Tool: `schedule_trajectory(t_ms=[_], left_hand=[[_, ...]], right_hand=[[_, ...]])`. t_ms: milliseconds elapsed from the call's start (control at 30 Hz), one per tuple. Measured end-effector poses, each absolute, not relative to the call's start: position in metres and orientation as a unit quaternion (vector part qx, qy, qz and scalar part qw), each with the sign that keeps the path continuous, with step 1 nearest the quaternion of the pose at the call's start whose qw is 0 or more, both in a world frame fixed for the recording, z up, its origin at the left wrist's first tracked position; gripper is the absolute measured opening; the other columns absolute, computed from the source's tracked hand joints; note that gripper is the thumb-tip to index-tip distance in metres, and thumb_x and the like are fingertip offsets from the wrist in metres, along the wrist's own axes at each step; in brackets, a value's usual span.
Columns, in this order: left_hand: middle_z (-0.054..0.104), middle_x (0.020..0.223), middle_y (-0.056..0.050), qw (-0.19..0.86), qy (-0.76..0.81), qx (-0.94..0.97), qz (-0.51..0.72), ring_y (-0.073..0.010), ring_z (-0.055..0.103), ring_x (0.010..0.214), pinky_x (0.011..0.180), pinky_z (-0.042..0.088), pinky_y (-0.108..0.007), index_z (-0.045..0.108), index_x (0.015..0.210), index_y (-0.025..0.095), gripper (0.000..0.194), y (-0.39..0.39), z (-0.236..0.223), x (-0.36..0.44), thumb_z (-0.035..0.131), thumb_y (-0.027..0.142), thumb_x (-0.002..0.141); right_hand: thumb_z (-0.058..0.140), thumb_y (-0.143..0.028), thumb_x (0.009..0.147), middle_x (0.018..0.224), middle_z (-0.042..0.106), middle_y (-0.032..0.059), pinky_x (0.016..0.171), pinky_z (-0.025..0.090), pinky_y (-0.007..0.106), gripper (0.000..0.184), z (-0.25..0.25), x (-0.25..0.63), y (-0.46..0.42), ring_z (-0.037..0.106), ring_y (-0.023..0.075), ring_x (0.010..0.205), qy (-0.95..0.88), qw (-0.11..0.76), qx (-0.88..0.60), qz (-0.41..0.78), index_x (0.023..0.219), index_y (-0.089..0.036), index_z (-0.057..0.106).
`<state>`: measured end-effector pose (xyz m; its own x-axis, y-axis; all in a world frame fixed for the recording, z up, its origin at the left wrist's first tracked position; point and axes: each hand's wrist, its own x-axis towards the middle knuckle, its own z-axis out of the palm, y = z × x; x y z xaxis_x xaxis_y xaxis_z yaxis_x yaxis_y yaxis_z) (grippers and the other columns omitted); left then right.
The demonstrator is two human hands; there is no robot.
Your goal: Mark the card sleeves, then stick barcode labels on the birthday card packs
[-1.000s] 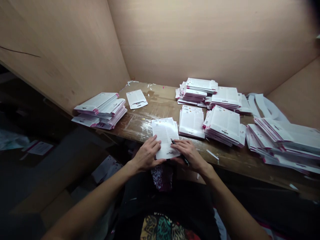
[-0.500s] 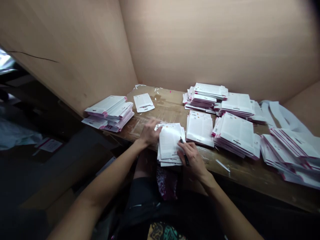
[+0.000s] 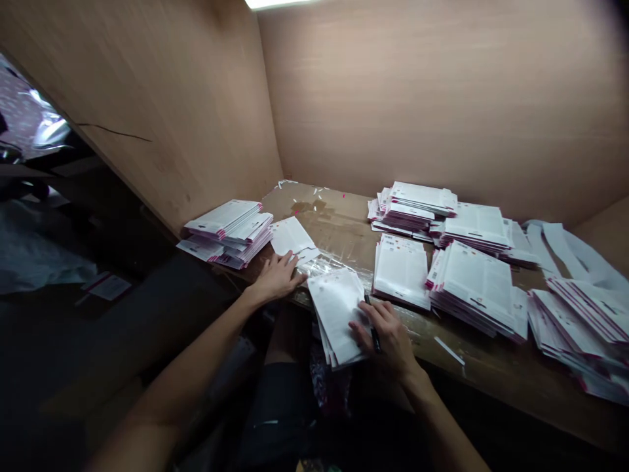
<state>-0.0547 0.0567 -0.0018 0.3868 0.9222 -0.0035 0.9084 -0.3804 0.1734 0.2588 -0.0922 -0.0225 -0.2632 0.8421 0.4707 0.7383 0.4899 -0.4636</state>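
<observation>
My left hand [image 3: 278, 276] rests with fingers apart on the near end of a single white packet [image 3: 289, 235] lying on the table. In my right hand [image 3: 386, 333] a slim black pen-like tool [image 3: 375, 335] is held between the fingers. The same hand's fingertips press on the right side of a small pile of white packets [image 3: 335, 308], which juts over the table's front edge. This pile is slightly fanned, with several edges showing at its lower end.
A stack of pink-edged packets [image 3: 230, 226] stands at the left. More stacks lie to the right, including a neat pile [image 3: 401, 270] and a leaning stack [image 3: 474, 285]. White strips [image 3: 560, 246] curl behind them. Wooden panels [image 3: 417, 98] enclose the table [image 3: 339, 216].
My left hand has left the front pile and moved left onto the single packet, which has shifted nearer. The front pile has turned and slid toward me under my right hand.
</observation>
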Motion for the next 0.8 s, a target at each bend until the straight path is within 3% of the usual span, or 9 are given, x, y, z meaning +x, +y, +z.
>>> schedule_trajectory(t_ms=[133, 233, 333, 467, 567, 633, 733, 800], left_hand=[[0.026, 0.173, -0.014, 0.079, 0.504, 0.860, 0.022, -0.0423, 0.023, 0.155, 0.118, 0.030, -0.067, 0.033, 0.164, 0.026, 0.086, 0.027, -0.001, -0.083, 0.053, 0.073, 0.094], [0.035, 0.169, -0.013, 0.049, 0.466, 0.883, 0.025, -0.0401, 0.031, 0.152, 0.117, 0.035, -0.062, 0.034, 0.164, 0.030, 0.083, 0.018, -0.002, -0.092, 0.070, 0.042, 0.090], [0.056, 0.149, -0.012, 0.019, 0.453, 0.890, 0.049, -0.0346, 0.049, 0.133, 0.111, 0.045, -0.055, 0.046, 0.158, 0.030, 0.078, 0.016, -0.005, -0.097, 0.063, 0.009, 0.085], [0.062, 0.130, -0.010, 0.063, 0.397, 0.908, 0.116, -0.0267, 0.057, 0.122, 0.110, 0.050, -0.042, 0.052, 0.152, 0.024, 0.076, 0.021, -0.008, -0.106, 0.060, -0.002, 0.081], [0.064, 0.127, -0.010, 0.129, 0.370, 0.907, 0.152, -0.0238, 0.062, 0.120, 0.108, 0.051, -0.037, 0.057, 0.145, 0.022, 0.063, 0.025, -0.008, -0.114, 0.067, 0.006, 0.085], [0.067, 0.124, -0.010, 0.147, 0.382, 0.896, 0.173, -0.0254, 0.064, 0.118, 0.106, 0.052, -0.039, 0.061, 0.140, 0.021, 0.054, 0.029, -0.006, -0.115, 0.076, 0.023, 0.088], [0.062, 0.138, -0.016, 0.083, 0.460, 0.863, 0.192, -0.0322, 0.056, 0.131, 0.112, 0.047, -0.047, 0.060, 0.142, 0.019, 0.063, 0.042, -0.002, -0.102, 0.076, 0.050, 0.089], [0.048, 0.156, -0.021, 0.025, 0.520, 0.844, 0.126, -0.0391, 0.045, 0.144, 0.115, 0.042, -0.054, 0.050, 0.152, 0.018, 0.075, 0.057, 0.002, -0.086, 0.066, 0.061, 0.093]], right_hand=[[0.066, -0.044, 0.099, 0.111, 0.070, 0.0120, 0.091, 0.052, 0.048, 0.037, -0.024, 0.260, -0.102, 0.059, 0.0318, 0.102, -0.783, 0.315, -0.535, 0.024, 0.128, -0.021, 0.065], [0.060, -0.047, 0.101, 0.110, 0.070, 0.0129, 0.092, 0.050, 0.048, 0.033, -0.025, 0.263, -0.111, 0.060, 0.0327, 0.102, -0.763, 0.294, -0.576, -0.011, 0.122, -0.021, 0.067], [0.057, -0.047, 0.103, 0.110, 0.070, 0.0131, 0.092, 0.049, 0.048, 0.032, -0.026, 0.265, -0.119, 0.060, 0.0330, 0.102, -0.752, 0.286, -0.593, -0.025, 0.121, -0.022, 0.066], [0.055, -0.047, 0.104, 0.109, 0.069, 0.0141, 0.090, 0.050, 0.048, 0.035, -0.026, 0.268, -0.132, 0.059, 0.0337, 0.102, -0.732, 0.293, -0.615, -0.029, 0.127, -0.021, 0.064], [0.055, -0.048, 0.103, 0.113, 0.069, 0.0159, 0.093, 0.051, 0.051, 0.040, -0.028, 0.271, -0.141, 0.059, 0.0352, 0.104, -0.722, 0.310, -0.617, -0.033, 0.129, -0.019, 0.063], [0.055, -0.049, 0.103, 0.115, 0.069, 0.0171, 0.094, 0.051, 0.052, 0.041, -0.030, 0.273, -0.145, 0.059, 0.0362, 0.106, -0.721, 0.319, -0.614, -0.035, 0.128, -0.018, 0.064], [0.054, -0.048, 0.103, 0.115, 0.069, 0.0173, 0.093, 0.050, 0.053, 0.040, -0.030, 0.272, -0.147, 0.059, 0.0365, 0.107, -0.721, 0.325, -0.611, -0.034, 0.128, -0.018, 0.064], [0.053, -0.046, 0.103, 0.114, 0.070, 0.0163, 0.091, 0.050, 0.052, 0.038, -0.028, 0.268, -0.146, 0.060, 0.0357, 0.105, -0.727, 0.323, -0.605, -0.030, 0.127, -0.019, 0.064]])
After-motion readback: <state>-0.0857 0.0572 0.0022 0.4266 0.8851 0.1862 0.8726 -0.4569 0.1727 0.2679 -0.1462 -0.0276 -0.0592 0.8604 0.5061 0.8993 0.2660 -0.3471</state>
